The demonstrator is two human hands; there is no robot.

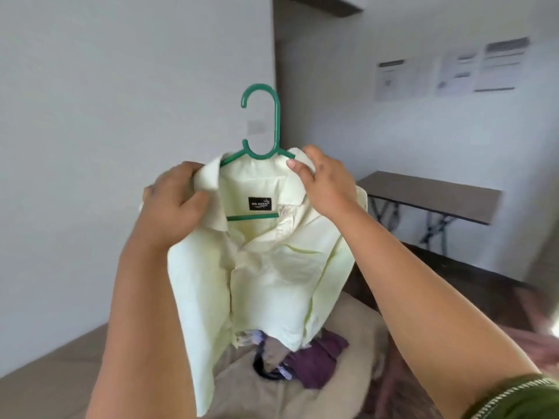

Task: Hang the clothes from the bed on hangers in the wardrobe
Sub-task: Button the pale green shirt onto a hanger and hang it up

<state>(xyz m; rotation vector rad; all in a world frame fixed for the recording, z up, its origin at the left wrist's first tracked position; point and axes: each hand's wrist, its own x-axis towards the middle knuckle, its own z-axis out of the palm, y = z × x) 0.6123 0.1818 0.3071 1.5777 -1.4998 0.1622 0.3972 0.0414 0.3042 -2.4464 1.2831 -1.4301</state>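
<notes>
A pale yellow shirt [266, 267] hangs in front of me on a green plastic hanger [273, 122], whose hook sticks up above the collar. My left hand [174, 204] grips the shirt's left shoulder and collar. My right hand [323, 182] pinches the right side of the collar over the hanger's arm. A black label shows inside the neck. Below the shirt, a pile of clothes [305, 361], purple and dark pieces among them, lies on the bed [54, 385]. The wardrobe is out of view.
A beige pillow [360, 328] lies under the pile. A folding table [429, 195] stands against the right wall, under several papers [450, 71] taped there. A plain white wall fills the left side.
</notes>
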